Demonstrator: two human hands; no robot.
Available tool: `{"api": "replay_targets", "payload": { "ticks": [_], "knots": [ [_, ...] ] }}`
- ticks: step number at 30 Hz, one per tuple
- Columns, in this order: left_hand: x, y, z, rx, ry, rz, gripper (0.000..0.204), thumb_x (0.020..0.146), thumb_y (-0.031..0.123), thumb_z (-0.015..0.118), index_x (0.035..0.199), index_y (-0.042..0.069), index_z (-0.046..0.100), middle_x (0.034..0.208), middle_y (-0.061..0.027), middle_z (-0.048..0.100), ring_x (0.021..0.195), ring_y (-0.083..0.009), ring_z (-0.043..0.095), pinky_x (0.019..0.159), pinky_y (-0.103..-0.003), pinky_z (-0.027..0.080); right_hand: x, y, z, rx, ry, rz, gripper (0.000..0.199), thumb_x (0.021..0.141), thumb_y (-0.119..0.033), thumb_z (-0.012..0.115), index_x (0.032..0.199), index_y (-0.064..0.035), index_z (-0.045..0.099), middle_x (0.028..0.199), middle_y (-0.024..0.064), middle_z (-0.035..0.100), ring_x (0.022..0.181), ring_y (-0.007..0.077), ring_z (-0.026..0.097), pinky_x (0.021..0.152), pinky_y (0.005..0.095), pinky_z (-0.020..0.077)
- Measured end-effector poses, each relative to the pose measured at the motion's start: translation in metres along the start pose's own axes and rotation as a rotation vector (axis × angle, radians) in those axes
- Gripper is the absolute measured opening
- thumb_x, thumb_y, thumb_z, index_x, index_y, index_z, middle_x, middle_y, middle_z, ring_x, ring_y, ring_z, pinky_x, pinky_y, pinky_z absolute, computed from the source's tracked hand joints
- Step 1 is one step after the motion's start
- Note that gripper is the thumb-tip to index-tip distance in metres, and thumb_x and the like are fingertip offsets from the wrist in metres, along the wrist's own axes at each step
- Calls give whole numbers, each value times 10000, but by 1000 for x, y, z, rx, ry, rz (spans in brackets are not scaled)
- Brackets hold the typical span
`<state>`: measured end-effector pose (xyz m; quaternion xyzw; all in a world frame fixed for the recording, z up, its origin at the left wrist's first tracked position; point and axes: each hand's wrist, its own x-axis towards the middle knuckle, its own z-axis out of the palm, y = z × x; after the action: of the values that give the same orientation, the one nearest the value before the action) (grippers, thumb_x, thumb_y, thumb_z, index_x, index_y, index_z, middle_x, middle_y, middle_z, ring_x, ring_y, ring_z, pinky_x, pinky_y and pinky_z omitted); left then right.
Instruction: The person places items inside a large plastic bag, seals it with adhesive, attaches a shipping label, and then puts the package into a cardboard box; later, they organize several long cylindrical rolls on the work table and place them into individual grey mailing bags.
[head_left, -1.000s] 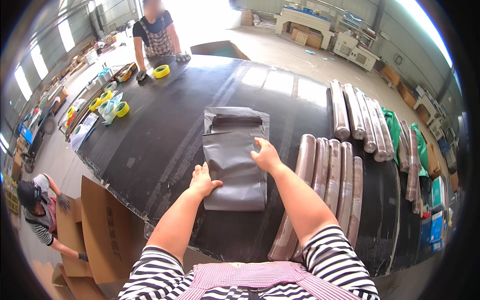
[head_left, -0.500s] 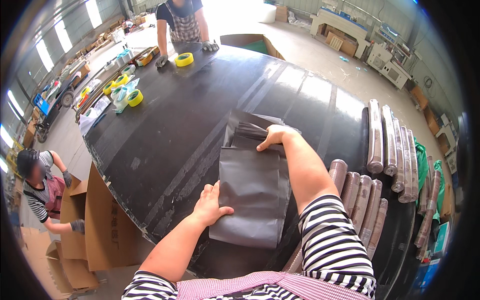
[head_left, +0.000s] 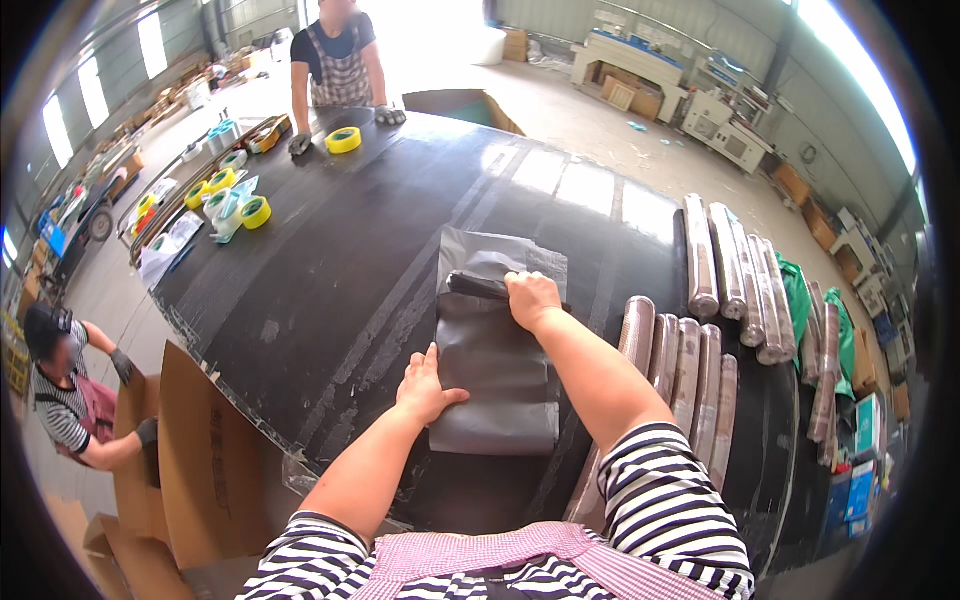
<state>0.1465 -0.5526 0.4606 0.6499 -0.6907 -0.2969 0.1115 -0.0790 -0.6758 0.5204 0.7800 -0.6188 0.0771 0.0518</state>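
Grey plastic sheets (head_left: pixel 495 375): right hand (head_left: pixel 533 299) grips their dark fold; left hand (head_left: pixel 428 390) spread at their edge.

- Broad black table (head_left: pixel 300 270): smooth and glossy, with dull, scuffed streaks.
- Flat grey rectangular plastic sheets (head_left: pixel 495 400) on the table: smooth, faintly glossy, creased.
- Brown cylindrical rolls (head_left: pixel 687 360) at the table's right: shiny clear plastic wrapping.
- Large brown cardboard box (head_left: pixel 188 450) beside the table's left edge: matt.

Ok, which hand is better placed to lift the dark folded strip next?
Probably the right hand: it is closed on the dark folded strip. The left hand sits lower, open, at the left edge of the grey plastic.
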Motion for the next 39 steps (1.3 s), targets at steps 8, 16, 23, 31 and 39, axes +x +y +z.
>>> {"api": "replay_targets", "payload": {
  "ticks": [8, 16, 23, 31, 39],
  "knots": [
    [-10, -76, -25, -1367, -268, -141, 613, 1010, 219, 525, 1512, -13, 260, 1415, -195, 465, 1279, -297, 496, 1072, -413, 416, -208, -67, -184, 295, -16, -203, 400, 647, -15, 683, 1029, -95, 596, 866, 121, 643, 888, 353, 625, 774, 463, 510],
    [68, 34, 36, -556, 19, -254, 657, 918, 400, 618, 1434, 68, 383, 1404, -121, 469, 1293, -361, 427, 1036, -479, 371, -383, -142, -135, 444, -79, -39, 377, 648, -70, 744, 1015, -151, 715, 871, 7, 699, 795, 224, 646, 700, 339, 539],
    [170, 105, 69, -735, 252, -83, 555, 888, 36, 535, 1435, 67, 449, 1414, -268, 430, 1311, -364, 458, 1091, -429, 390, -371, -170, -105, 159, 77, -24, 358, 765, -156, 598, 1116, -115, 654, 1018, 53, 644, 826, 208, 619, 691, 331, 523],
    [36, 85, 51, -61, 86, 1043, 358, 728, 98, 773, 1064, 105, 648, 1251, -146, 569, 1196, -349, 510, 1017, -421, 442, -442, -193, -34, 393, -99, 99, 764, 636, -270, 804, 1331, -79, 550, 1382, 199, 502, 1148, 323, 546, 941, 426, 500],
    [-169, -8, 0, 273, -524, 1279, 428, 749, 229, 756, 1089, 16, 605, 1382, -236, 484, 1206, -386, 507, 1018, -441, 434, -333, -60, -69, 52, -237, 1051, 821, 823, -408, 745, 1358, 106, 393, 1302, 205, 517, 1191, 329, 524, 1001, 397, 467]
  ]
}}
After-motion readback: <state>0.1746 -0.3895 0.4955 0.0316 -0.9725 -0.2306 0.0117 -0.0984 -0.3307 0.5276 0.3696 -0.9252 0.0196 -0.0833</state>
